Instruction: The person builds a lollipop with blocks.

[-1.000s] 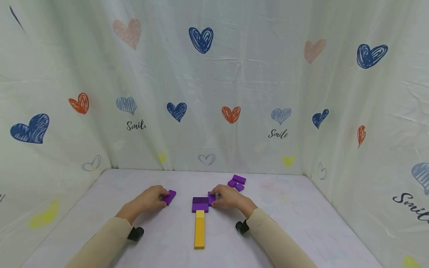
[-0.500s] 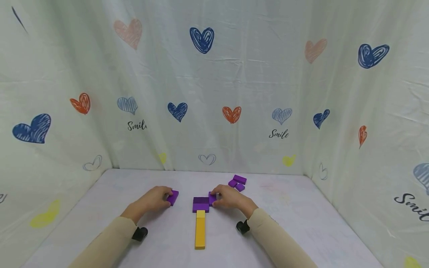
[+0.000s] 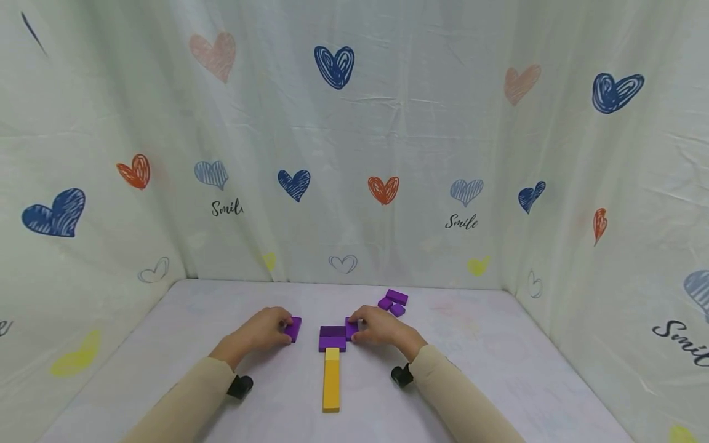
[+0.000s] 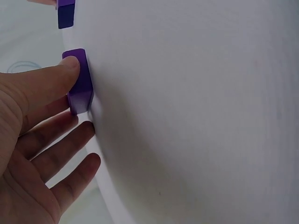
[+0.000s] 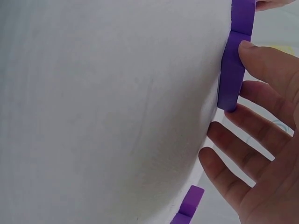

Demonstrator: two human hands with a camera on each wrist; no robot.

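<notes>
My left hand (image 3: 264, 329) pinches a purple block (image 3: 294, 330) between thumb and fingers, low over the white table. In the left wrist view the thumb presses on that block's (image 4: 80, 84) near face. On the other side, my right hand (image 3: 380, 325) grips a second purple block (image 3: 351, 330), which touches the right side of a purple pair (image 3: 332, 339) in the middle. Below the pair, a yellow strip of blocks (image 3: 331, 384) runs toward me. A gap lies between the left block and the pair.
Several loose purple blocks (image 3: 396, 297) lie at the back right, beyond my right hand. The white table (image 3: 471, 369) ends at a pale curtain (image 3: 421, 154) printed with hearts, which stands behind and along both sides. Dark wrist cameras (image 3: 240, 387) hang under the sleeves.
My left hand has slid right with its purple block, closer to the middle pair, and the block has turned a little more upright. My right hand stays at its block.
</notes>
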